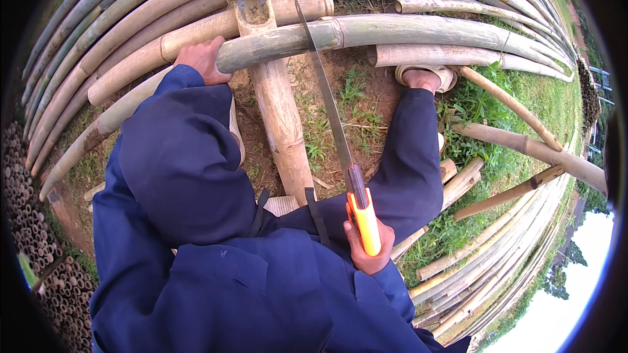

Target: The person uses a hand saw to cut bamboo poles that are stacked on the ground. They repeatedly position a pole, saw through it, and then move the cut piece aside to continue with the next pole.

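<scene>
My right hand is wrapped around the orange and yellow handle of a hand saw. Its long blade points away from me, and the far part lies across a thick grey-green bamboo pole. At that pole's left end, my left hand grips the bamboo, with some fingers hidden behind it. Under the pole, close to its left end, runs a pale upright-lying bamboo support with a notch cut in its far part.
Several long bamboo poles lie at the far left, with more at the far right. Bundled bamboo shows its round cut ends at the lower left. Bamboo bars cross at the right. My sandalled right foot is beside a lower pole.
</scene>
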`<action>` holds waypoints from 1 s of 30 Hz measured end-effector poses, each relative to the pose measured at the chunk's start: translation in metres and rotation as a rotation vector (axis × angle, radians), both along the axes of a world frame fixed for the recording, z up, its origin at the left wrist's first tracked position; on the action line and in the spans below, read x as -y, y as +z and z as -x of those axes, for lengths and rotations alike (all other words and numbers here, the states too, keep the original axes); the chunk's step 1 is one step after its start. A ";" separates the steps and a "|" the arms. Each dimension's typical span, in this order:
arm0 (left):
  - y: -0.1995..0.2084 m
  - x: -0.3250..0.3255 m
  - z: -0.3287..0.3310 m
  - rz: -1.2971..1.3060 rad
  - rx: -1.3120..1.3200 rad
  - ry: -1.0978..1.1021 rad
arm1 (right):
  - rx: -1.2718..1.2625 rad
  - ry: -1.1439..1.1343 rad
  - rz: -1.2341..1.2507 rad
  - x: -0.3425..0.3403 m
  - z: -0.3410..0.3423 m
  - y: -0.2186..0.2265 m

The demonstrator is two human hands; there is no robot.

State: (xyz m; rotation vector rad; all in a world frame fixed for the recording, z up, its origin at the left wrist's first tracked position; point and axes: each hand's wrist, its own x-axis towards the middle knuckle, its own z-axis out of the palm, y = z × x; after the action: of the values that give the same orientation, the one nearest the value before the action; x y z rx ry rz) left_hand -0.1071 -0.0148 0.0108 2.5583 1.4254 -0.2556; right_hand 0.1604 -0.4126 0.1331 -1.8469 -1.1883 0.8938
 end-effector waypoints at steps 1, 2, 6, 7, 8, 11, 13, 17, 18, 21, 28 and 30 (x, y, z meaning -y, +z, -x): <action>-0.004 0.001 -0.003 0.009 0.006 -0.020 | -0.022 -0.050 0.013 -0.014 0.003 -0.003; -0.006 -0.003 -0.007 0.002 0.013 -0.040 | -0.019 -0.036 -0.028 -0.040 -0.002 -0.019; -0.002 -0.010 -0.006 0.007 0.014 -0.035 | -0.119 -0.045 -0.169 -0.181 -0.005 -0.074; -0.004 -0.011 -0.007 0.022 -0.001 -0.025 | -0.144 -0.046 -0.186 -0.186 -0.001 -0.072; -0.006 -0.010 -0.007 0.036 -0.016 -0.018 | -0.161 -0.046 -0.148 -0.174 -0.001 -0.072; 0.006 -0.009 0.006 0.014 -0.034 0.024 | -0.200 -0.036 -0.085 -0.112 -0.002 -0.056; -0.007 -0.003 -0.002 0.035 -0.011 0.001 | -0.092 -0.090 -0.063 -0.035 0.009 -0.018; -0.011 -0.001 -0.002 0.025 0.038 -0.030 | -0.063 -0.112 -0.056 -0.039 0.004 -0.046; -0.008 -0.006 -0.006 0.001 0.053 -0.049 | -0.072 -0.109 -0.025 -0.066 -0.002 -0.074; -0.001 -0.011 -0.011 0.058 0.032 -0.028 | -0.038 -0.076 -0.306 -0.143 0.003 -0.111; -0.003 -0.001 0.003 -0.006 0.035 0.010 | -0.110 -0.053 0.052 0.001 0.008 -0.050; -0.010 -0.009 0.005 0.039 0.034 0.002 | -0.012 -0.059 -0.032 0.005 0.015 -0.043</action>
State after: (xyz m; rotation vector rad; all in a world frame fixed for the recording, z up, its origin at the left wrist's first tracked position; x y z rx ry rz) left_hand -0.1117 -0.0060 0.0003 2.5172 1.3972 -0.2357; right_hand 0.1457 -0.4175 0.0905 -1.8391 -1.1286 0.8465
